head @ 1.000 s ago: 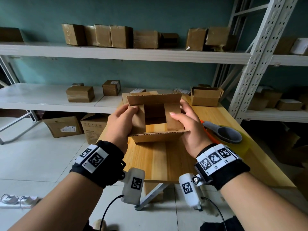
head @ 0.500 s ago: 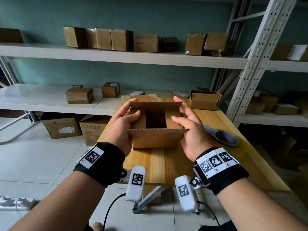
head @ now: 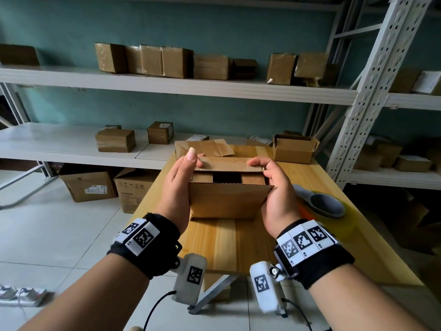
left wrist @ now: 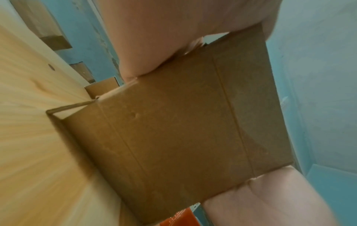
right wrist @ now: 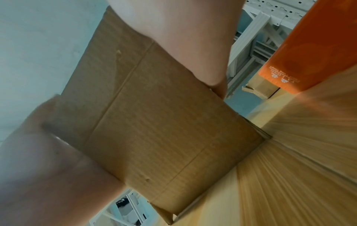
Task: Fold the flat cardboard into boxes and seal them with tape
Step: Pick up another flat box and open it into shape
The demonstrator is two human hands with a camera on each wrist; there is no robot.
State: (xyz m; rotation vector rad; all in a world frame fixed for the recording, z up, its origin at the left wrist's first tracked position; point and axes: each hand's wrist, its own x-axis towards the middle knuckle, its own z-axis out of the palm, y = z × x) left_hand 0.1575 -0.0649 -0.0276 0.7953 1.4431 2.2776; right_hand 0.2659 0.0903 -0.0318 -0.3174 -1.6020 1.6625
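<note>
Left hand flat against the left side of the cardboard box, fingers straight and reaching up past the top edge, tips on the far flap. Right hand cups the right side, palm on the wall, fingers curled over the far flap's right end; so the left grip is spread flat and the right is clamped on the box. Box stands on the wooden bench, near-centre, between the two hands. Far flap tipped inward over the opening, near flap upright; a dark gap shows between the two side flaps, already folded in. Left wrist view: broad box wall with crease lines, fingers at its upper and lower corners. Right wrist view gives much the same wall (blurred at the edges). Right of the box on the bench, a tape dispenser, grey handle, orange body. Far on the bench: flat cardboard and an open box. Beyond, white shelves with rows of sealed boxes; more cartons on the floor to the left.
</note>
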